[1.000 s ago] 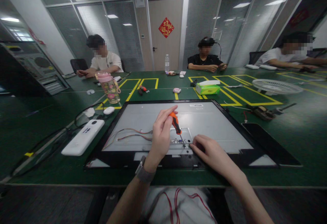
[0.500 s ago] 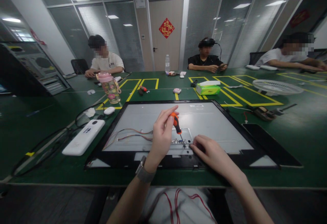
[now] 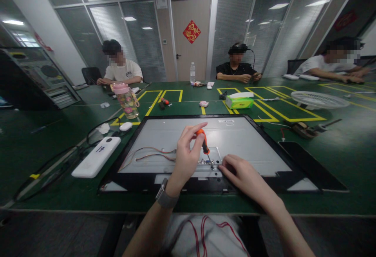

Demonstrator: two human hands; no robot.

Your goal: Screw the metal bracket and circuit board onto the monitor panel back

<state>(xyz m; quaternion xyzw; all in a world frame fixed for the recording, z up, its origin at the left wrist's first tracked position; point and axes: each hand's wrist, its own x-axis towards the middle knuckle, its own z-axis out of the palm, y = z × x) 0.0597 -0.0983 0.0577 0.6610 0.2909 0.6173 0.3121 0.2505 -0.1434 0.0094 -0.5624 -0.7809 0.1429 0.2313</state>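
A flat monitor panel (image 3: 249, 143) lies face down on the green table, its grey metal back up and a black frame around it. My left hand (image 3: 186, 155) is closed around an orange-handled screwdriver (image 3: 203, 142), whose tip stands on a small metal bracket (image 3: 205, 162) near the panel's front edge. My right hand (image 3: 241, 175) rests on the front edge just right of the tip, fingers curled down against the panel. Thin red and white wires (image 3: 149, 153) run left from the bracket.
A white device (image 3: 96, 157) and black cables lie left of the panel, a pink-lidded bottle (image 3: 126, 100) behind them. A green tissue box (image 3: 239, 101), a white fan grille (image 3: 319, 99) and a dark slab (image 3: 311, 163) lie to the right. Three people sit at the far side.
My left hand's fingers have shifted a little on the screwdriver handle, which now stands slightly more upright. My right hand stays in place.
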